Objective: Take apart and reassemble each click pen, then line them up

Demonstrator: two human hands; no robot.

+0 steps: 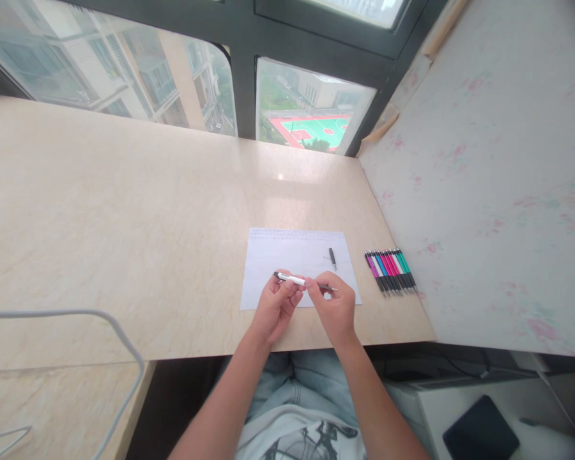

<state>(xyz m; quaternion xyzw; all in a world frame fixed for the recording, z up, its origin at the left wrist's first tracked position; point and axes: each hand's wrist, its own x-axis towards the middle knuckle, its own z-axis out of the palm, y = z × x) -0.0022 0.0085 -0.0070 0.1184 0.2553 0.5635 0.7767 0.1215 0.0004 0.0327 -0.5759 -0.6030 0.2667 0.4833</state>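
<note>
My left hand [276, 305] and my right hand [332, 305] meet over the near edge of a white paper sheet [294, 252]. Together they hold a white pen [292, 279] lying level. The left fingers pinch its white barrel near the black clip end. The right fingers pinch the thin tip end, which pokes out to the right. A small black pen part [332, 258] lies loose on the sheet just beyond my right hand.
A row of several pens [390, 271] in purple, blue, pink and green lies on the beige desk [124, 223] right of the sheet. A wall panel [498, 191] closes the right side; windows stand behind. A white cable [119, 338] loops at the left.
</note>
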